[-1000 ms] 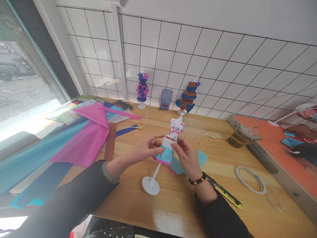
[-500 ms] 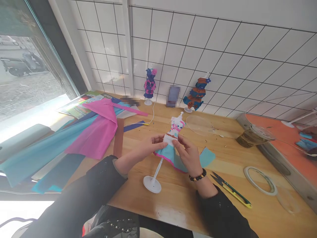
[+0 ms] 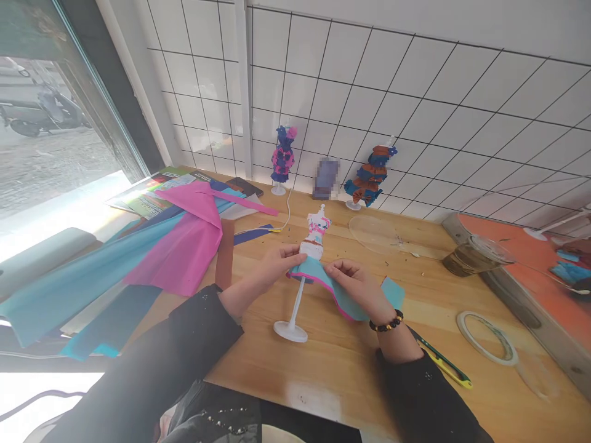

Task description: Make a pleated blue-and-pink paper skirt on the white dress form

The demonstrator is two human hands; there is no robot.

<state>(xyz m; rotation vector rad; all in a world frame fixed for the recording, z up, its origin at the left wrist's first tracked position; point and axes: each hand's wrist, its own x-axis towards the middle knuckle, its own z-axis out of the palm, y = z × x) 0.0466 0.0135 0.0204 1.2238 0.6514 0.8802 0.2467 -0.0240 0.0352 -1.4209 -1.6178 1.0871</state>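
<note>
A small white dress-form mannequin point(image 3: 314, 232), with pink and blue bits on its chest and a brown band at its waist, stands slightly tilted on its round base point(image 3: 290, 331). A turquoise strip point(image 3: 312, 267) with a pink lower edge lies across the front of its hips. My left hand point(image 3: 276, 269) pinches the strip's left part against the mannequin's side. To the right, my right hand point(image 3: 361, 288) is closed on the strip and stretches it away from the body. Part of the strip is hidden behind that hand; its far end shows beyond the wrist.
Yellow-handled snips point(image 3: 446, 364) and a tape roll point(image 3: 487, 338) lie on the right, near a lidded cup point(image 3: 475, 255). Pink sheet material point(image 3: 184, 246) and turquoise sheets cover the left side. Two decorated mannequins point(image 3: 282, 157) and a blurred phone-like object point(image 3: 325, 178) stand along the wall.
My right hand has moved right, drawing the strip out from the mannequin's hip. The mannequin has come more upright, its top shifting left and its base right.
</note>
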